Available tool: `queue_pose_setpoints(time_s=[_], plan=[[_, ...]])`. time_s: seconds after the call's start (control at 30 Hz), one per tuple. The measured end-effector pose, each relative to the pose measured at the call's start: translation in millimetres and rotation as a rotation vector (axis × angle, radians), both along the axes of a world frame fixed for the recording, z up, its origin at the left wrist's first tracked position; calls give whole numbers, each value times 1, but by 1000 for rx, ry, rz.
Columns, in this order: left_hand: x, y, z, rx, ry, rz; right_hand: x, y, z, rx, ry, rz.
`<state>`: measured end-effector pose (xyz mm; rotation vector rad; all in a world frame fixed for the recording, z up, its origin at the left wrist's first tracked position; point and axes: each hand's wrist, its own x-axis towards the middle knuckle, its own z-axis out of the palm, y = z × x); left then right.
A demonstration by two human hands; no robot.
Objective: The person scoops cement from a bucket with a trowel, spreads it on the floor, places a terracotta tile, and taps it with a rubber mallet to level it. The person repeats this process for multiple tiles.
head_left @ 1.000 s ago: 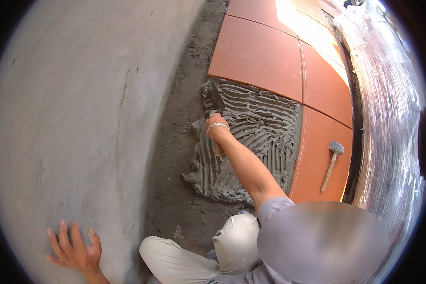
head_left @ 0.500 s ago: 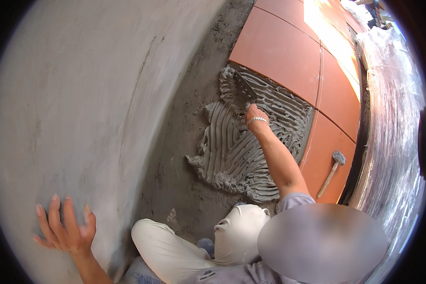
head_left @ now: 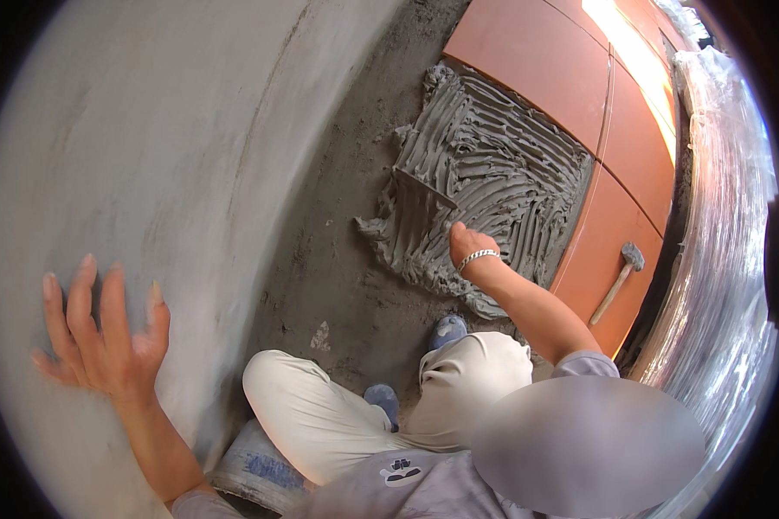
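Note:
My right hand, with a chain bracelet at its wrist, is closed around the handle of a trowel. The trowel's dark blade lies tilted against a bed of grey mortar, which is combed into ridges on the floor. Fingers cover most of the handle. Over on the left, my left hand rests spread against the grey plastered wall and holds nothing.
Reddish-brown tiles border the mortar at the far and right sides. A hammer with a wooden handle lies on the near tile. Beyond stands a plastic-wrapped stack. Beside my knee is a bucket-like container.
My right hand has drawn the trowel from the mortar's far edge back toward me, along its left side. My left hand stays spread on the wall. The view has shifted slightly.

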<state>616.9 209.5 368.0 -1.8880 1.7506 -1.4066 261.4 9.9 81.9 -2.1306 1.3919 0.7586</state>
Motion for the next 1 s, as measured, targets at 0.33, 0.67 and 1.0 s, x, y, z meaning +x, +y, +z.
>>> queue_pose_setpoints(time_s=[0.33, 0.67, 1.0], plan=[[3, 6, -2, 11, -40, 73, -14, 82, 22, 184, 22, 116], [8, 7, -5, -20, 8, 50, -64, 122, 30, 146, 37, 203], [10, 11, 0, 47, -8, 143, -195, 143, 21, 100, 215, 84]])
